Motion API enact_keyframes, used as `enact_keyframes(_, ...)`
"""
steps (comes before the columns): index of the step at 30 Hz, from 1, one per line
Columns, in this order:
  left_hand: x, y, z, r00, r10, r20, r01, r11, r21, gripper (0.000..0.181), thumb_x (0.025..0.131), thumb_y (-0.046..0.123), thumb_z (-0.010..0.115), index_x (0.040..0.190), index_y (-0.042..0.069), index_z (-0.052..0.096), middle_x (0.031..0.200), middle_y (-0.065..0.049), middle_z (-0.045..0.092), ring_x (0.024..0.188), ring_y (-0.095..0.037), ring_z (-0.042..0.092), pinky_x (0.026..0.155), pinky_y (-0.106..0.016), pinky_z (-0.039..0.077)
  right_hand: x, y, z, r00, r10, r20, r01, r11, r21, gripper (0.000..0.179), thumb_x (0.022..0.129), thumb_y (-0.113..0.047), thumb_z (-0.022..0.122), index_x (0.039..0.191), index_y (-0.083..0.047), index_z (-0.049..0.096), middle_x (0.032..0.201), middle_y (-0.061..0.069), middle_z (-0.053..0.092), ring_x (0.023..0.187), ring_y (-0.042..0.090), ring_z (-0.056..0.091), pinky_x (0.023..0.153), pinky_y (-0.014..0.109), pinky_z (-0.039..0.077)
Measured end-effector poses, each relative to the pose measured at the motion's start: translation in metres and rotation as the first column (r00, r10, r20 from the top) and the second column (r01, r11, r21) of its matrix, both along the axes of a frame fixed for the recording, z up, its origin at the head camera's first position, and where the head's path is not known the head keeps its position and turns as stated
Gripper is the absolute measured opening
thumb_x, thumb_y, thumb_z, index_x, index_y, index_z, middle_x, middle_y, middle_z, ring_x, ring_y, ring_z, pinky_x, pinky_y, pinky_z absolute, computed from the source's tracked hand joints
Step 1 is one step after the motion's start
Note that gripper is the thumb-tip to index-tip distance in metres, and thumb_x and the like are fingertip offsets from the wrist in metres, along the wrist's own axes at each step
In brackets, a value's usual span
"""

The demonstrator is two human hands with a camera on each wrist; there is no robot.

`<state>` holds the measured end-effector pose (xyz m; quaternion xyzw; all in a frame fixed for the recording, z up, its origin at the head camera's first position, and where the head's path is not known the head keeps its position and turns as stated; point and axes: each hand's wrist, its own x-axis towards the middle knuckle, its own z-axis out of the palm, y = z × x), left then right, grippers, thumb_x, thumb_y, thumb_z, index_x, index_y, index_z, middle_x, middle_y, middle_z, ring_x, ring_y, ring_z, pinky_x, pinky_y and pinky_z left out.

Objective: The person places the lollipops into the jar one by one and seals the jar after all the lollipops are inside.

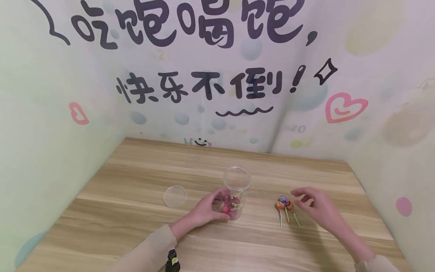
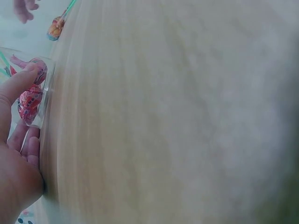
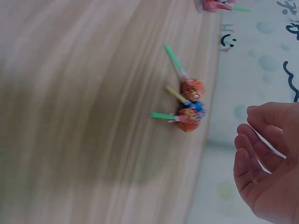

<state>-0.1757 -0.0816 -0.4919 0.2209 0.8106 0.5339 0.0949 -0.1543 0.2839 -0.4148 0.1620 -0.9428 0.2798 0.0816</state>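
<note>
A clear round plastic jar stands uncovered near the middle of the table, with several red-wrapped lollipops inside it. My left hand holds the jar from its left side; in the left wrist view the thumb lies across the jar's wall. To the jar's right, three lollipops lie in a cluster, two in orange-red wrappers and one in blue, sticks toward me. Just right of them is my right hand, raised over the table. Its fingers are loosely bent, and nothing is between them.
A clear round lid lies flat on the wooden table, left of the jar. Behind the table's far edge rises a white wall with black lettering and coloured dots. Pale walls also stand at both sides.
</note>
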Motion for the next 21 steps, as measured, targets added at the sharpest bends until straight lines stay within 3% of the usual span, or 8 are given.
enact_keyframes(7, 0.0, 0.0, 0.0, 1.0, 0.0, 0.003, 0.0, 1.0, -0.004, 0.077, 0.073, 0.02, 0.087, 0.139, 0.01, 0.049, 0.129, -0.007, 0.063, 0.121, -0.024, 0.057, 0.106, -0.038, 0.047, 0.007, 0.006, -0.016, 0.998, -0.058, 0.022, 0.058, 0.998, -0.004, 0.032, 0.085, -0.014, 0.076, 0.115, -0.006, 0.069, 0.107, 0.013, 0.073, 0.08, 0.007, 0.063, 0.062, 0.019, 0.051)
enact_keyframes(15, 0.0, 0.001, 0.002, 1.0, -0.005, 0.005, 0.005, 1.0, 0.0, 0.077, 0.073, 0.019, 0.087, 0.14, 0.009, 0.049, 0.129, -0.007, 0.063, 0.122, -0.023, 0.057, 0.106, -0.037, 0.047, 0.009, 0.007, -0.033, 0.975, -0.094, 0.199, 0.096, 0.995, -0.001, 0.048, 0.081, -0.022, 0.08, 0.121, 0.0, 0.064, 0.109, 0.015, 0.07, 0.084, 0.012, 0.063, 0.067, 0.018, 0.051)
enact_keyframes(21, 0.001, 0.0, 0.002, 1.0, 0.005, 0.012, -0.005, 1.0, 0.001, 0.077, 0.073, 0.019, 0.087, 0.139, 0.009, 0.049, 0.129, -0.007, 0.063, 0.121, -0.023, 0.057, 0.106, -0.036, 0.047, 0.007, 0.006, -0.038, 0.961, -0.119, 0.25, 0.115, 0.993, 0.032, 0.048, 0.076, -0.019, 0.082, 0.116, 0.001, 0.064, 0.098, 0.009, 0.069, 0.083, 0.014, 0.062, 0.066, 0.018, 0.05)
